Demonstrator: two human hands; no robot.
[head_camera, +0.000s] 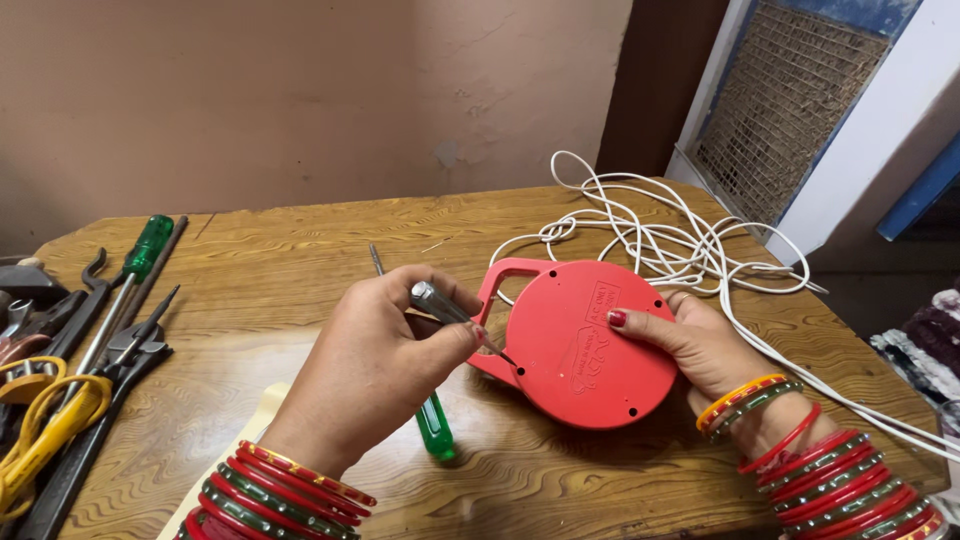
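Far left of the frame: a heap of tools (60, 370) lies on the bench (300, 260), out of your working area but within reach. It includes pliers with yellow grips, dark metal wrenches and a long green-handled screwdriver (128, 285) pointing toward the upper left.

Lower left of centre: your left hand (375, 365) is closed around a small metal driver (455, 315), pinched between thumb and fingers like a pen. Its thin tip angles down to the right onto the left edge of the red reel case, at or right by a small hole near the rim; exact contact is too small to tell. Under this hand a second green-handled screwdriver (433, 425) lies flat on the bench, its shaft running up behind your fingers.

Centre: the red reel case (585, 345), round with a carry handle at its upper left, lies back-side up on the bench so its screw holes face you.

Right of centre: your right hand (700, 345) presses on the case's right rim, thumb on top, fingers wrapped round the edge, bracing it against the driver's push.

Upper right: a loose white cord (650, 235) sprawls behind the case, trailing off the lower right.
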